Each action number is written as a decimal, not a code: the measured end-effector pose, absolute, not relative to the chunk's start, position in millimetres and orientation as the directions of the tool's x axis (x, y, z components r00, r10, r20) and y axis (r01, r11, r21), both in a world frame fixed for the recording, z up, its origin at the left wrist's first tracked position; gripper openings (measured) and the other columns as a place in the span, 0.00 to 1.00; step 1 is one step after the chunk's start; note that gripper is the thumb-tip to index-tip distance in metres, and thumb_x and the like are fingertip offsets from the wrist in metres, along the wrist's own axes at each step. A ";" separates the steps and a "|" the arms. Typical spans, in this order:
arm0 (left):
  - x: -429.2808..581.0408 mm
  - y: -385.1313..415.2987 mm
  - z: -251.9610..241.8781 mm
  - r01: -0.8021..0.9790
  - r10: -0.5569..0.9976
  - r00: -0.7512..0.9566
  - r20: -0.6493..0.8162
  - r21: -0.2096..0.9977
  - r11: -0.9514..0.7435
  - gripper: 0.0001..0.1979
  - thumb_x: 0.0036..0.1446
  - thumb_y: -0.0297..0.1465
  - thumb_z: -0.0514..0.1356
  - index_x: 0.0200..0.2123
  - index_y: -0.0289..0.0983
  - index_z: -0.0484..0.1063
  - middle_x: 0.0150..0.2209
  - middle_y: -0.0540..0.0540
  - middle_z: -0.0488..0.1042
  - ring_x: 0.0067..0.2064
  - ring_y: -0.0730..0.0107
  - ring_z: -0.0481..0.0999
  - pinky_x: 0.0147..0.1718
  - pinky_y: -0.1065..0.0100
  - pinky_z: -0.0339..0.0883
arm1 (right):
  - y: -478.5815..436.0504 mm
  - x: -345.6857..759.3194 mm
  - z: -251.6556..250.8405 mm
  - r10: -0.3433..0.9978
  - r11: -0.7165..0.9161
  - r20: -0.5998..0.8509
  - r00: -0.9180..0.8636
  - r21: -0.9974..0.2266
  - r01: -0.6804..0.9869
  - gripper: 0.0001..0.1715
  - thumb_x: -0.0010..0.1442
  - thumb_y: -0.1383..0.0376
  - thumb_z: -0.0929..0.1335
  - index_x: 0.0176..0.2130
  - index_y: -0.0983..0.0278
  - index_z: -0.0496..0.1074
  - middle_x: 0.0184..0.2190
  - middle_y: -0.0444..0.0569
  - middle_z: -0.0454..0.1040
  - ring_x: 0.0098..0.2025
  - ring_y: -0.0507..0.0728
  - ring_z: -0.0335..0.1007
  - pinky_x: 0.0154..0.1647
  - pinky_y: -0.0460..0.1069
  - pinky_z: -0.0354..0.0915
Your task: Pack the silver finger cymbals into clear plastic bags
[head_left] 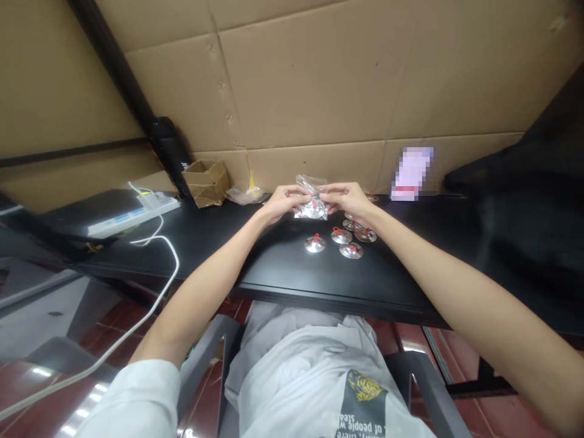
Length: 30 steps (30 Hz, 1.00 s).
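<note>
Both my left hand (286,204) and my right hand (347,201) pinch the top of a small clear plastic bag (311,185) above the black tabletop. A silver finger cymbal (314,210) with red cord lies in the bag's lower part. Just below my hands, several more silver cymbals with red cord loops rest loose on the table, including one (314,244) and another (351,250). My right hand partly hides a few others behind it.
The black table (292,280) stands before a cardboard-lined wall (310,79). On it are a small open cardboard box (206,182), a crumpled plastic bag (245,194), a white power strip (157,207) with a white cable (170,255), and a blurred card (412,173).
</note>
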State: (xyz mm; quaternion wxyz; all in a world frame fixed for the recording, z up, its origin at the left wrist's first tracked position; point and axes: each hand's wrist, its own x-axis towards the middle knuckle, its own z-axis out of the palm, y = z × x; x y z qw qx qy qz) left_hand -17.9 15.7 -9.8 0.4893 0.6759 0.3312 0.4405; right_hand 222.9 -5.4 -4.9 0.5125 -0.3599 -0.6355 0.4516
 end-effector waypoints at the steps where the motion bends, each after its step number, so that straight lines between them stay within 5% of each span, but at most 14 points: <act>1: -17.6 16.0 -9.8 0.000 0.876 0.395 0.278 0.953 -0.303 0.22 0.49 0.39 0.80 0.45 0.36 0.85 0.37 0.43 0.83 0.33 0.71 0.79 0.33 0.67 0.77 | -4.4 223.7 -4.8 0.915 0.345 0.339 -0.219 -0.939 -0.013 0.26 0.49 0.59 0.86 0.47 0.65 0.87 0.31 0.51 0.84 0.27 0.54 0.79 0.30 0.50 0.81; 13: -26.5 17.5 -7.4 -0.149 0.829 0.483 0.283 0.959 -0.240 0.21 0.58 0.37 0.76 0.53 0.40 0.85 0.51 0.39 0.84 0.46 0.65 0.83 0.44 0.66 0.78 | -8.2 229.6 -1.3 0.897 0.326 0.340 -0.282 -0.940 -0.097 0.29 0.48 0.57 0.87 0.48 0.64 0.87 0.33 0.51 0.85 0.32 0.57 0.82 0.39 0.54 0.84; 20: -23.7 11.9 -1.2 -0.167 0.792 0.535 0.296 0.955 -0.244 0.14 0.59 0.29 0.68 0.48 0.38 0.85 0.56 0.37 0.83 0.54 0.58 0.83 0.53 0.57 0.78 | -2.5 226.7 -3.2 0.901 0.392 0.403 -0.159 -0.915 -0.098 0.12 0.48 0.62 0.84 0.32 0.63 0.85 0.34 0.52 0.86 0.31 0.56 0.81 0.40 0.54 0.83; 25: -21.9 10.5 0.7 -0.146 0.779 0.556 0.290 0.957 -0.251 0.17 0.62 0.38 0.64 0.47 0.34 0.85 0.55 0.34 0.83 0.55 0.52 0.82 0.48 0.56 0.80 | -3.5 226.1 -3.5 0.915 0.361 0.368 -0.166 -0.930 -0.075 0.03 0.55 0.65 0.77 0.31 0.64 0.83 0.30 0.50 0.83 0.30 0.55 0.79 0.36 0.51 0.81; 30: -13.2 9.1 -5.2 -0.079 0.827 0.431 0.360 0.928 -0.363 0.22 0.48 0.40 0.79 0.43 0.33 0.84 0.48 0.36 0.84 0.48 0.57 0.84 0.45 0.57 0.81 | -11.1 219.9 -1.3 0.925 0.327 0.334 -0.181 -0.942 -0.069 0.15 0.56 0.56 0.81 0.32 0.63 0.79 0.35 0.51 0.83 0.30 0.55 0.79 0.35 0.55 0.83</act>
